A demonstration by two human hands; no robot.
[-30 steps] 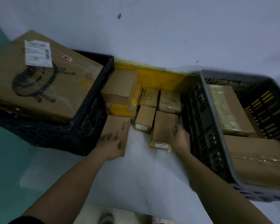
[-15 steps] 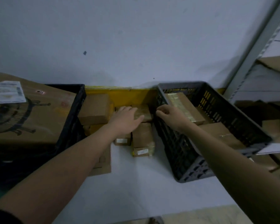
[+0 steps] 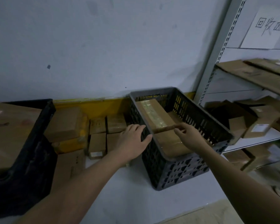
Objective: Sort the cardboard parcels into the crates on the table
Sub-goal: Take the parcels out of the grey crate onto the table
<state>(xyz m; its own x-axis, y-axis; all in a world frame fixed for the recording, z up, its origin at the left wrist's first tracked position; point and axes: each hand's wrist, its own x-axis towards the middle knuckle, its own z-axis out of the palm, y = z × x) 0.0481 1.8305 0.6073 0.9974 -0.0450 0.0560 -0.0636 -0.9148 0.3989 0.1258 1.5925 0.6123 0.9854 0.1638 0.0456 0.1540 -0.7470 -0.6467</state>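
Observation:
A grey crate stands on the white table and holds a long taped parcel and a wider parcel nearer me. My right hand pinches a thin flat cardboard piece, seen edge-on, above these parcels. My left hand rests on the crate's left rim with its thumb lying across it. Several small parcels lie between the two crates, and a bigger one sits behind them. A black crate at the left carries a large box.
A metal shelf unit stands right of the grey crate, stacked with flat cardboard and boxes. A yellow strip runs along the wall behind the parcels. One flat box lies by the black crate.
The view has swung right and up. My left hand moved from the small parcels to the grey crate's rim. My right hand went over the rim into the crate with the thin cardboard piece.

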